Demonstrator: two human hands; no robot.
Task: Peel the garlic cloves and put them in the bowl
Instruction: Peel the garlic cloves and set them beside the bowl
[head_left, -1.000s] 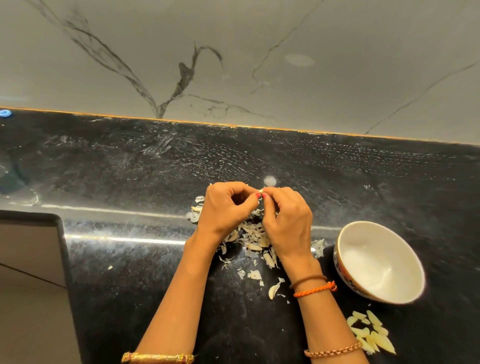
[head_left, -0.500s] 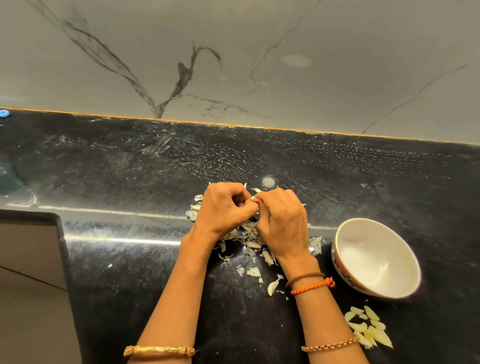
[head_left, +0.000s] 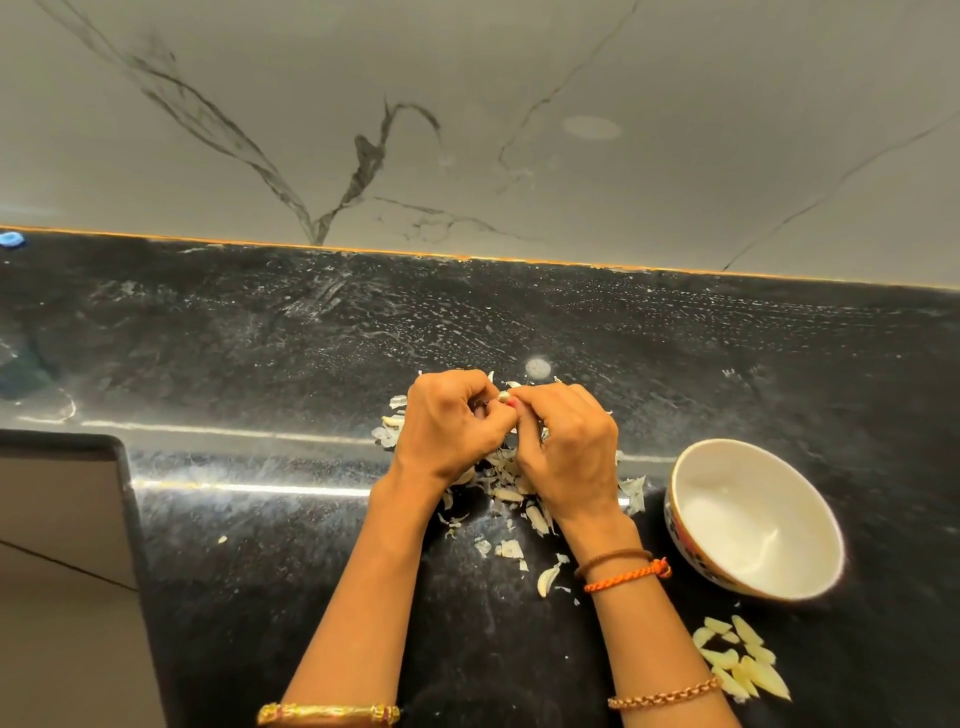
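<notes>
A: We see the left hand (head_left: 447, 426) and right hand (head_left: 566, 447) curled together, pinching one garlic clove (head_left: 504, 397), well left of the bowl (head_left: 701, 564).
B: We make out only its pale tip; fingers hide the rest. Peeled cloves (head_left: 743, 662) lie just below the bowl.

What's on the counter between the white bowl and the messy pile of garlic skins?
The head view shows bare black counter between the bowl and the skins; the right hand hovers above them.
</notes>
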